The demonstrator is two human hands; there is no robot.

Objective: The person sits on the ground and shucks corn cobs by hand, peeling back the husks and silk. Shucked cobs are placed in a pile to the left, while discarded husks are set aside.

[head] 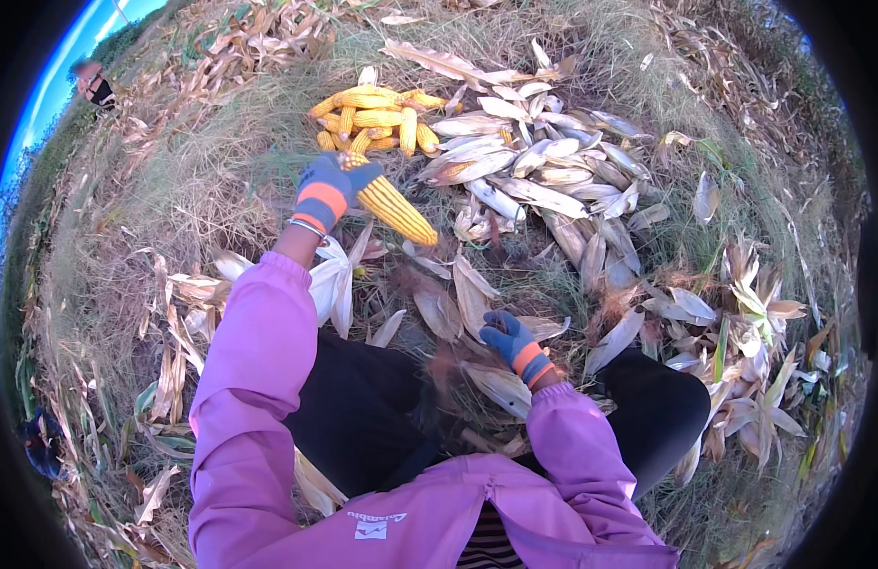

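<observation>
My left hand [330, 186], in a grey glove with orange bands, grips a husked yellow corn cob [398, 208] near one end. The cob's other end points down and to the right. Just beyond it lies a heap of bare yellow corn cobs [377, 119]. To the right is a larger pile of corn ears in pale dry husks [545, 160], a few showing yellow kernels. My right hand [511, 343], gloved alike, has its fingers curled low before my lap, near loose husks [469, 295]. Something small and dark shows at its fingers; what it is cannot be made out.
Stripped husks [755, 409] are heaped beside my right knee, and more husks [332, 281] lie beyond my left knee. Dry grass [197, 178] covers the ground. A dark object [44, 442] sits at the far left. Another person [96, 85] is in the distance at upper left.
</observation>
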